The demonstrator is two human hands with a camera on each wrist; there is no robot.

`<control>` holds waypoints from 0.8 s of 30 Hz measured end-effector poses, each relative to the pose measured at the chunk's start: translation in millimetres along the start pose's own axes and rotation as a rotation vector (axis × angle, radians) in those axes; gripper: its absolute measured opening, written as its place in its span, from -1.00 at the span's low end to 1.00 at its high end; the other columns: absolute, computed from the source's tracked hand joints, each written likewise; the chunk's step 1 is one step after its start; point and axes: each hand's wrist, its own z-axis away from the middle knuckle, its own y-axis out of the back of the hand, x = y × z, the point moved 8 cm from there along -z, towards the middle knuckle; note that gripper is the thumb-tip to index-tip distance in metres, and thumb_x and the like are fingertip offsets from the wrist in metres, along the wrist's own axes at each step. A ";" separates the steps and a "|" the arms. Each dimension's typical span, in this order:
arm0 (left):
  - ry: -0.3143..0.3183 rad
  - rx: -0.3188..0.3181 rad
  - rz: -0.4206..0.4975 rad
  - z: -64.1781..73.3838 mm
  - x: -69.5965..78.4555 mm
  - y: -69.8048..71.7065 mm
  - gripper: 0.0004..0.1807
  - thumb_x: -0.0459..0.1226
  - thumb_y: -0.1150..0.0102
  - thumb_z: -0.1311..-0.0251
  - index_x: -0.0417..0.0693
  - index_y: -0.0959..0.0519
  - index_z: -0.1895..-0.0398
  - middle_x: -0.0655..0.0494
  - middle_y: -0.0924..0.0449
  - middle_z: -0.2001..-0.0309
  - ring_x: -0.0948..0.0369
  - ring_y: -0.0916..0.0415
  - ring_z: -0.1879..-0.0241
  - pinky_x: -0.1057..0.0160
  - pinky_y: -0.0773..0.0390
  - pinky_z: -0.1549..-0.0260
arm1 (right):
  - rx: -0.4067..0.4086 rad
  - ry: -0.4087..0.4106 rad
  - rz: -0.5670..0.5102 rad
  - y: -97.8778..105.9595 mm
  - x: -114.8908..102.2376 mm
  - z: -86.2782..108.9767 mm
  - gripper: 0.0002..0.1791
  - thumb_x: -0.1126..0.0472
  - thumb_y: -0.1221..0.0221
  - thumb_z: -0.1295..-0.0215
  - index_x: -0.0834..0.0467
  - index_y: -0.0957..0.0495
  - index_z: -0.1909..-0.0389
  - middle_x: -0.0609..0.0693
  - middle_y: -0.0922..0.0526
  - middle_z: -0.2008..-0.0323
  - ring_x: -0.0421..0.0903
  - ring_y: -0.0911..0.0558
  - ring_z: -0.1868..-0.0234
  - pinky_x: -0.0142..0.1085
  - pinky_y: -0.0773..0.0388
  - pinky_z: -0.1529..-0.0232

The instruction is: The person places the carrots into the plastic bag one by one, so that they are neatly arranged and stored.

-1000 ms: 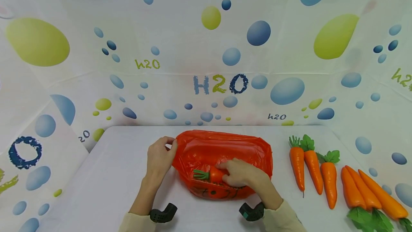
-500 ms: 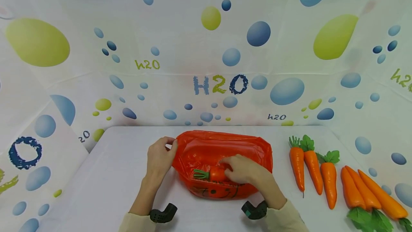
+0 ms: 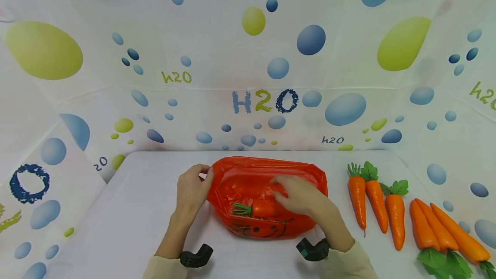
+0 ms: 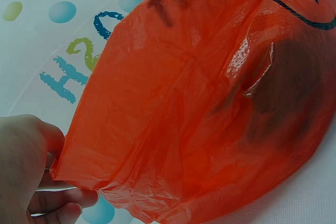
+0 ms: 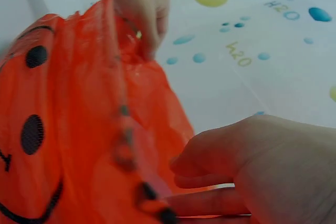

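Observation:
A red plastic bag (image 3: pixel 248 180) with a black printed smiling face lies on the white table, its mouth facing up. My left hand (image 3: pixel 193 188) pinches the bag's left edge between thumb and fingers; the left wrist view shows the same hold on the bag (image 4: pixel 142 108). Inside the mouth lies a carrot (image 3: pixel 263 209), its short green stems pointing left. My right hand (image 3: pixel 300 195) is over the right part of the bag's mouth, fingers loosely bent with nothing between them. A dark shape shows through the bag in the left wrist view; its kind is unclear.
Three carrots (image 3: pixel 395 221) with green tops lie side by side right of the bag. Nearer the right edge lie three more carrots (image 3: pixel 438 227), tops toward me. A patterned cloth (image 3: pixel 217 115) hangs behind the table.
My right hand has let go of the carrot and drawn up and to the right, leaving it in the bag's mouth. My left hand has kept its hold.

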 end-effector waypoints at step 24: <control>-0.011 0.015 -0.029 -0.2 -1.1 0.5 -0.79 -0.22 -0.17 -0.31 -0.16 -0.72 0.22 -0.05 -0.76 0.30 0.12 -0.56 0.49 0.32 -0.59 0.50 | 0.319 0.066 -0.006 63.0 11.5 20.3 -0.60 0.13 -0.19 -0.38 0.19 -0.53 -0.17 0.05 -0.66 -0.09 0.05 -0.63 -0.12 0.03 -0.58 -0.18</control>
